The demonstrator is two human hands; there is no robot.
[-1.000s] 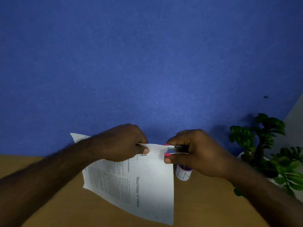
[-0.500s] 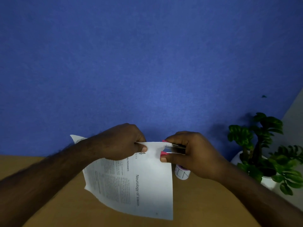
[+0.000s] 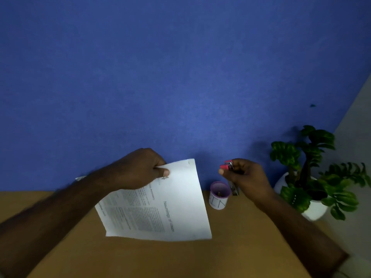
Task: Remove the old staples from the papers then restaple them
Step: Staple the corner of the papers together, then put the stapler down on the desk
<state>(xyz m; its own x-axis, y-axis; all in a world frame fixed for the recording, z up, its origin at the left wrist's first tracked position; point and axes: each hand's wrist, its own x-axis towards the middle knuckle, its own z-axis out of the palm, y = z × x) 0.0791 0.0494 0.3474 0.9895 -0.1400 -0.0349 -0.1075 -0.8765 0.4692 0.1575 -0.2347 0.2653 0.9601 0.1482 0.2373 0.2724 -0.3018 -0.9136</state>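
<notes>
My left hand (image 3: 140, 169): it pinches the papers near their top edge, thumb on the front, the other fingers curled behind the sheets.
Papers (image 3: 172, 205): white printed pages, held up above the wooden desk (image 3: 230, 247), tilted, the top corner is free and stands against the blue wall (image 3: 180, 67). A small dark mark is near that top corner; I cannot tell if it is a staple.
My right hand (image 3: 243, 175): my fingers are curled around the stapler, the thumb is under its front end.
Stapler (image 3: 227, 166): small, with a pink tip and a metal part, it points left toward the papers but is apart from them, a clear gap is between.
Cup (image 3: 219, 195): small, purple rim and a white label, it stands on the desk just under my right hand, between the papers and the plant.
Plant (image 3: 313, 167): green leaves in a white pot (image 3: 315, 209), at the right edge of the desk.
</notes>
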